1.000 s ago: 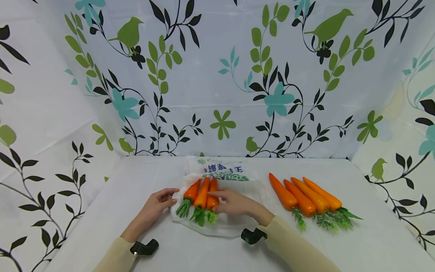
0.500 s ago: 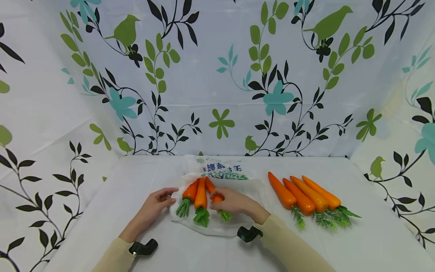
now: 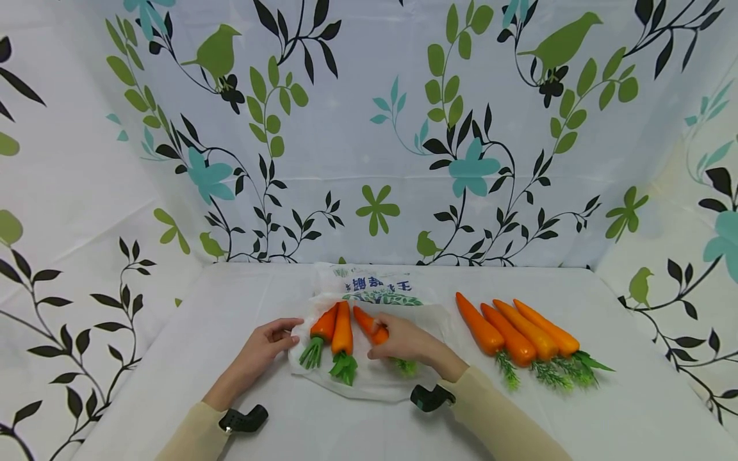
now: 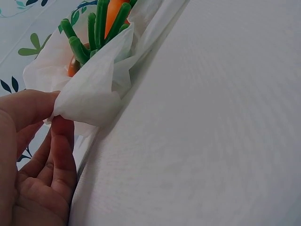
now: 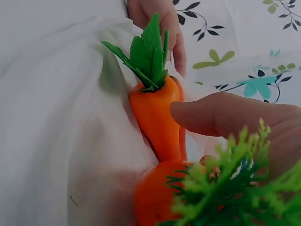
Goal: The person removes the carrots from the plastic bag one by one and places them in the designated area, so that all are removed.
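Observation:
On the far part of a white plastic bag (image 3: 398,381) lie a carrot with thick green stalks (image 3: 325,323) and a leafy-topped carrot (image 3: 343,326). A third carrot, with feathery greens (image 3: 364,320), slants to their right, partly hidden under my right hand (image 3: 403,339). Its fingers rest over that carrot while the thumb stands away. In the right wrist view the thumb (image 5: 211,113) points toward the leafy-topped carrot and the feathery greens (image 5: 221,188) fill the foreground. My left hand (image 3: 268,342) pinches the bag's left edge between thumb and fingertips, seen close in the left wrist view.
Several carrots (image 3: 519,333) lie side by side on the white table (image 3: 323,429) to the right, greens toward me. Printing (image 3: 377,285) shows on the bag's far end. A patterned cloth (image 3: 369,128) rises behind the table.
My right hand has shifted the feathery-topped carrot rightward, away from the other two, and its thumb has opened away from it. The leafy-topped carrot has straightened slightly. My left hand keeps its place.

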The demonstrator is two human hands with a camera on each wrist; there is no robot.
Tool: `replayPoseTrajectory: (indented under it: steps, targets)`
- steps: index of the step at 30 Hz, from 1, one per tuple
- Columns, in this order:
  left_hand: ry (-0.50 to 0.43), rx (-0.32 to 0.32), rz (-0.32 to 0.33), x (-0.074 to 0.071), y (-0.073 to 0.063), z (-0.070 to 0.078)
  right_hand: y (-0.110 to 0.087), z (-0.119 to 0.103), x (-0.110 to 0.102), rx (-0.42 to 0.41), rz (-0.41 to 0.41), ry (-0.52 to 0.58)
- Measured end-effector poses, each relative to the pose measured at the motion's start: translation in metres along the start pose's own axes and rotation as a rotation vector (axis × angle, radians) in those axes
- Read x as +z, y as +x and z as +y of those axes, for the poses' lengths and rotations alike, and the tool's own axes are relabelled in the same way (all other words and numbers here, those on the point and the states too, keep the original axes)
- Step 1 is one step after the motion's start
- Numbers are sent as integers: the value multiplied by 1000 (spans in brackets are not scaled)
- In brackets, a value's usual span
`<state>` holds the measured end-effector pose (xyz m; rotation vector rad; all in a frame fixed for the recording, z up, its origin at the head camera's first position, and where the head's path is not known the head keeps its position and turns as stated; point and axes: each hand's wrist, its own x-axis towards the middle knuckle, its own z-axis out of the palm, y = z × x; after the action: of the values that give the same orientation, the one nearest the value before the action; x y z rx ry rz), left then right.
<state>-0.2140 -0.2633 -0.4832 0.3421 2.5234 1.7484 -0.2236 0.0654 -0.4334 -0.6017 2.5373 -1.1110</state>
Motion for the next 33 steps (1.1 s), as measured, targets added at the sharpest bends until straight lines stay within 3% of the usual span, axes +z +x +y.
replayPoseTrajectory:
  steps: [16, 33]
  targets:
    - [12, 4, 1, 0, -1, -1, -35, 2, -27, -103, 0, -33]
    - [0, 3, -1, -1, -2, 2, -88, 21, -75, -111, -24, -73]
